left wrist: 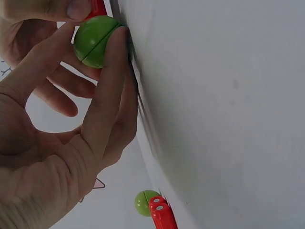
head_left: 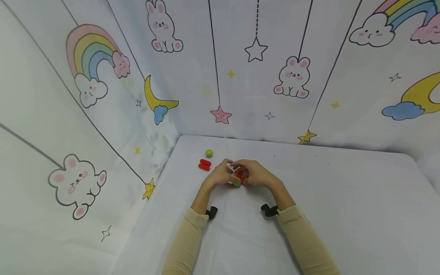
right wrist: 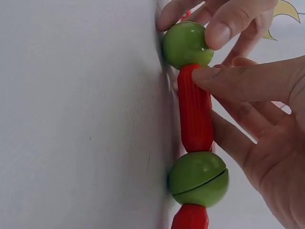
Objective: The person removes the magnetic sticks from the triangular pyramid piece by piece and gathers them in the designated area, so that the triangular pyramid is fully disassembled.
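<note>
My left hand (head_left: 220,175) pinches a glossy green ball (left wrist: 95,42) with a groove across it, close over the white table. My right hand (head_left: 257,173) holds a ribbed red rod (right wrist: 194,112) between thumb and fingers. One end of this rod meets the green ball in the left hand, and its other end meets a second green ball (right wrist: 199,180). Beyond that ball another red rod (right wrist: 190,218) runs out of the right wrist view. In the head view both hands hide most of this row of parts.
A loose green ball (head_left: 209,153) lies on the white table (head_left: 343,198), left of and beyond the hands. Close to it, two red rods (head_left: 204,165) lie side by side. A printed cloth (head_left: 192,84) hangs along the back and left edges.
</note>
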Motion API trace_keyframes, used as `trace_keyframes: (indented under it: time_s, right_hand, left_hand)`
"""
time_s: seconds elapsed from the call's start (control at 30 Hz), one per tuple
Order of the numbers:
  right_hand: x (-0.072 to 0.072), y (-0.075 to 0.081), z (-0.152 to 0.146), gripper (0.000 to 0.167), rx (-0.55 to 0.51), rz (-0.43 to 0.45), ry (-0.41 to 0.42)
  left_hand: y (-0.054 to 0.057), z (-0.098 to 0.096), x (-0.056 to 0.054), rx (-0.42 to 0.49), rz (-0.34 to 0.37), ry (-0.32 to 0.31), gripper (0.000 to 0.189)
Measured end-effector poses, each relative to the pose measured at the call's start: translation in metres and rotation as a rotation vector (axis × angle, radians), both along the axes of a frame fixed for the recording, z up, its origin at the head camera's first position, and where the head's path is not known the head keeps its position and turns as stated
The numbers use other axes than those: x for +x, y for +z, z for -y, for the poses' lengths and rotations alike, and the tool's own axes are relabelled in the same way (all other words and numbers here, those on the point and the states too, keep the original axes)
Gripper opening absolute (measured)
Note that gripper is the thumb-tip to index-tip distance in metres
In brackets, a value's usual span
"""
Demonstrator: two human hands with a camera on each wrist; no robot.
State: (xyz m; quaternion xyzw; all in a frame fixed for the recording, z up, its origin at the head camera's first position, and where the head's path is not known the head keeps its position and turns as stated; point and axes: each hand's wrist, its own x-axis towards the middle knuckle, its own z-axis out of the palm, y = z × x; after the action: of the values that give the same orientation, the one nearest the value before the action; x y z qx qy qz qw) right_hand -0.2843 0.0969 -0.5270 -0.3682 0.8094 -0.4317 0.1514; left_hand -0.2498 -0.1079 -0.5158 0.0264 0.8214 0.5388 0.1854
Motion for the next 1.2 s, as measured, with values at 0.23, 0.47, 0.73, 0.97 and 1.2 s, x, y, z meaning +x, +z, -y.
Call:
trace_keyframes:
  time_s: [0.23,0.47,0.73,0.97,1.2]
  right_hand:
    - [0.0021,-0.0008,0.0034,0.069,0.039,-0.032,0.036]
    - [0.0026,-0.001,0.0032,0.074,0.062,-0.039,0.001]
    - [0.0015,-0.0007,0.0012,0.076,0.044,-0.003,-0.002]
    - [0.0024,-0.0024,0.0025,0.071,0.044,-0.024,0.009]
    - [0.0014,-0.0052,0.0049,0.068,0.043,-0.049,0.016]
  left_hand:
    - [-0.0011,-0.0038,-0.0001,-0.011,-0.007,0.006,0.092]
    - [0.0006,-0.0016,-0.0007,-0.062,-0.009,0.004,0.098]
    - [0.0036,-0.0006,-0.0019,-0.114,-0.042,-0.038,0.098]
    - [0.004,0.0019,-0.0026,-0.143,-0.061,-0.077,0.094]
    - [0.0044,0.0056,-0.0026,-0.145,-0.049,-0.108,0.093]
